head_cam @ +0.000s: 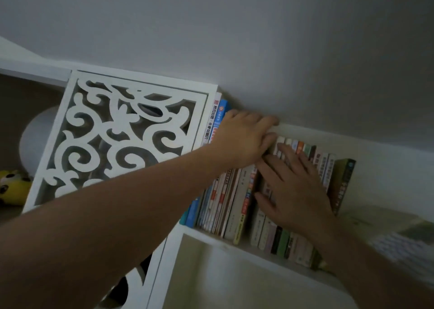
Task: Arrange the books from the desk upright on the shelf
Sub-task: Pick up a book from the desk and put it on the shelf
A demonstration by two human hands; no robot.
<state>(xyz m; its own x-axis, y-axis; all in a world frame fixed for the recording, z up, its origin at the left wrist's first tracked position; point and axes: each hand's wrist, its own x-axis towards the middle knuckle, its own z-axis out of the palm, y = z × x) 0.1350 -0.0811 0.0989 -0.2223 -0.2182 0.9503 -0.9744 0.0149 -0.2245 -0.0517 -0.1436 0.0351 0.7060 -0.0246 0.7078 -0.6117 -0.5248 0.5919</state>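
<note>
Step in hand: you are squaring up the row of upright books on the white wooden shelf, judging by both hands lying on the spines; nothing is being carried in.

Left grip: your left hand is lying flat across the tops of the taller paperbacks, fingers straight and reaching to the grey wall, holding nothing.

Right grip: your right hand is spreading open over the spines of the short pastel-spined paperbacks, pressing them, curled round none.

Where the books are: directly under both grips, standing in one leaning row, with the dark green book ending it just beyond your right grip.

Next move: you are likely needing to push the row tight toward your left grip so the leaning spines stand straight; press evenly, since the thin ones may fan out.

Shelf contents: only the book row is showing in this open bay.

Beside your left grip: the white carved fretwork panel is closing off the neighbouring bay, where a yellow plush toy is sitting.

Desk surface: not in view.
</note>
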